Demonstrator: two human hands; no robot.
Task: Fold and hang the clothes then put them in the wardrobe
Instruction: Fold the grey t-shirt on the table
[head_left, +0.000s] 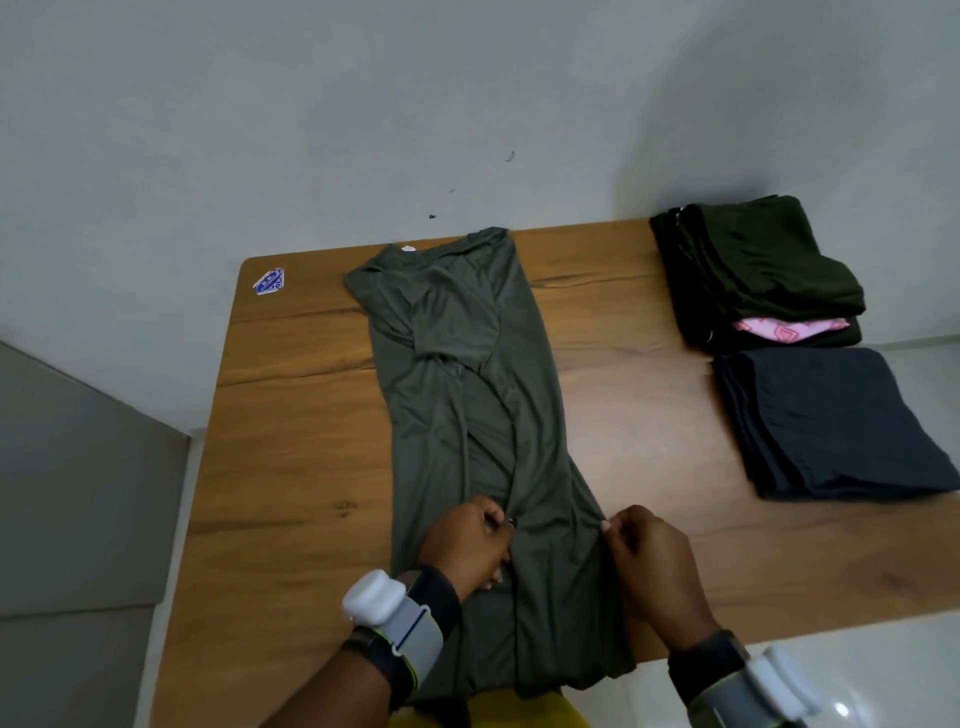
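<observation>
A grey-green shirt (467, 389) lay lengthwise down the middle of the wooden desk (291, 467), its collar at the far edge by the wall (311, 130) and its hem hanging just over the near edge. Both long sides were folded inward, and one short sleeve lay across the chest. The left hand (465, 540) rested on the lower part of the shirt near its middle, its fingers (491, 512) curled and pinching a ridge of the cloth. The right hand (654, 561) was at the shirt's right edge, level with the left, its fingers (615, 525) bent and pinching the folded edge there. Each wrist wore a dark band with a white device: the left band (374, 595) and the right band (779, 680). On the right side of the desk, well apart from the shirt, stood two piles of folded clothes: a dark green pile (753, 260) at the far corner, with a pink piece (789, 328) showing between its layers, and a navy pile (831, 421) just in front of it. A blue and white sticker (269, 282) sat on the far left corner of the desk. Yellow cloth (519, 712) showed at the bottom edge, below the hem.
</observation>
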